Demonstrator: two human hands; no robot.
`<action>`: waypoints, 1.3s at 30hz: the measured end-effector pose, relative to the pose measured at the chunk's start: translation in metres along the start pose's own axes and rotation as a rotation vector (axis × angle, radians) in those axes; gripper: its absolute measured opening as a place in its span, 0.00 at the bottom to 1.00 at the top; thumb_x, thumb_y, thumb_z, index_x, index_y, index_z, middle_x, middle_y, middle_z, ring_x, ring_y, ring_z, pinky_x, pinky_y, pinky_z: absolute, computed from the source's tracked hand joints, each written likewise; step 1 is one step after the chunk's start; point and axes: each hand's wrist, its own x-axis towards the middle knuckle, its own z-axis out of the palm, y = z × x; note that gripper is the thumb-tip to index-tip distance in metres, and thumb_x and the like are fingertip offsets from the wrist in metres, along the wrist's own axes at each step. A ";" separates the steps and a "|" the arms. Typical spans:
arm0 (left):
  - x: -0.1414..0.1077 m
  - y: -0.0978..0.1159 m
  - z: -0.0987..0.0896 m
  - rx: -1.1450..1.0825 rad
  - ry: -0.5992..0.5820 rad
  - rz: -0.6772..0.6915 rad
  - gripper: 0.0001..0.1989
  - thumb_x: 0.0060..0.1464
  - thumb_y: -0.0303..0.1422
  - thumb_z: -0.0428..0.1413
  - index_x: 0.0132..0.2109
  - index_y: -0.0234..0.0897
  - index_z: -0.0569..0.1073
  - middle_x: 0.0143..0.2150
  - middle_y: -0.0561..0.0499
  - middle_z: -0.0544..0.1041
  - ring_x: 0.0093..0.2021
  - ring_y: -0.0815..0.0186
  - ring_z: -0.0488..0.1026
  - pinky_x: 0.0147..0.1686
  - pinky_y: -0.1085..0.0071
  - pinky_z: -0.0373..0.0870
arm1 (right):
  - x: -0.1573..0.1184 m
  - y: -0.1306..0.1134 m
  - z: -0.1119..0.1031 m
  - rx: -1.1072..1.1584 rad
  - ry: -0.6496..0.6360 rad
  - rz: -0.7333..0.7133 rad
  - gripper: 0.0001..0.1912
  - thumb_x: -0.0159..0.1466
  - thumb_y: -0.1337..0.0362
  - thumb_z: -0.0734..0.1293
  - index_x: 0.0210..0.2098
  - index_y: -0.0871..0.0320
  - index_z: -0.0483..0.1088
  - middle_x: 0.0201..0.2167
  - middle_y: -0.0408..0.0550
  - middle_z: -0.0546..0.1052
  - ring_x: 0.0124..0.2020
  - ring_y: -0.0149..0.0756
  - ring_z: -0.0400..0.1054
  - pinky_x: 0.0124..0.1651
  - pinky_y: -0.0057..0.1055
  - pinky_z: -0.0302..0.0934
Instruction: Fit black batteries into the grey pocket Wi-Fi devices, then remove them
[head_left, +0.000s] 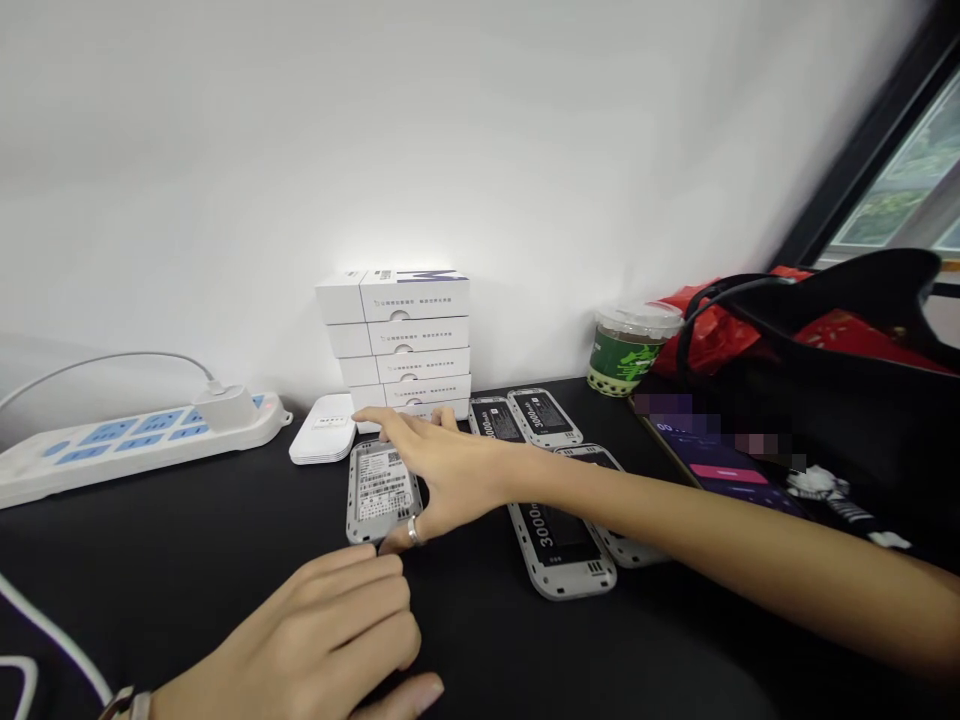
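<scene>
My right hand (442,475) reaches in from the right, fingers spread, and lies over the right edge of a grey battery-backed pocket device (381,490). That device lies with its back up, showing a barcode sticker. My left hand (322,630) rests on the black tabletop just below it, fingertips at or very near its lower edge, holding nothing. Several similar devices with dark "3000mAh" labels lie to the right, among them one (561,540) under my right forearm and one (544,417) at the back.
A stack of white boxes (394,340) and a flat white device (322,428) stand against the wall. To the left lies a white power strip (135,445) with a plug. To the right are a lidded drink cup (626,350), a phone (720,470), and black and red bags (825,390).
</scene>
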 end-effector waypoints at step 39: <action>0.009 -0.005 -0.009 0.054 0.015 0.052 0.14 0.73 0.38 0.51 0.49 0.40 0.80 0.45 0.58 0.86 0.51 0.67 0.82 0.52 0.76 0.79 | -0.029 0.035 -0.021 0.029 0.065 0.256 0.48 0.53 0.55 0.79 0.65 0.60 0.57 0.57 0.62 0.74 0.61 0.60 0.67 0.64 0.59 0.56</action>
